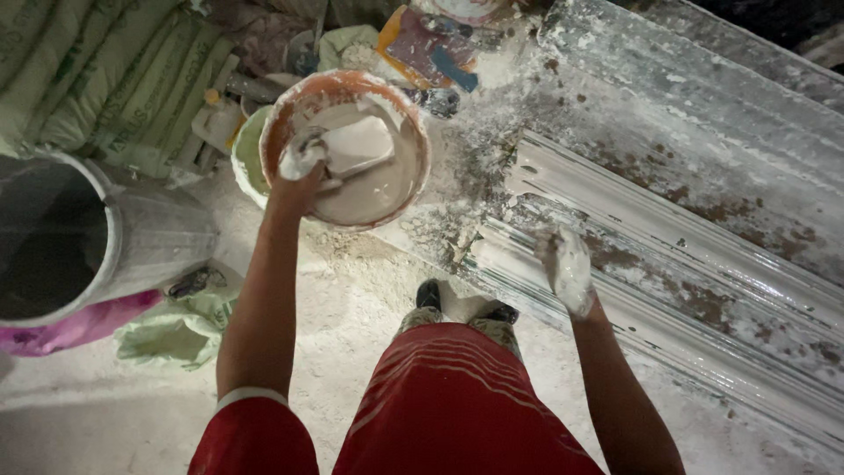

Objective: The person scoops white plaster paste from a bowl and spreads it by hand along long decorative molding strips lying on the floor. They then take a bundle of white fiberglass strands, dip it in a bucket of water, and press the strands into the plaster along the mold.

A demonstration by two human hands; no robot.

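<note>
- Your left hand (299,171) reaches out over the orange bowl (347,145), its grip closed on the bowl's near rim; the fingers are caked in white plaster.
- The orange bowl holds pale wet plaster with a flat white scraper (356,145) lying in it. It sits tilted above the floor (352,290), just left of the tabletop (703,132), and it overlaps a green bucket (248,154) behind it.
- Your right hand (567,268) rests flat on the long white moulding (686,273), fingers together and pressed down on its ribbed surface; the hand is coated in white.
- The moulding lies along the plaster-spattered tabletop, running from near your knee away to the right.
- A large grey drum (132,237) stands at far left, with stacked sacks (105,79) behind it and crumpled pink and green bags (167,334) at its foot.
</note>
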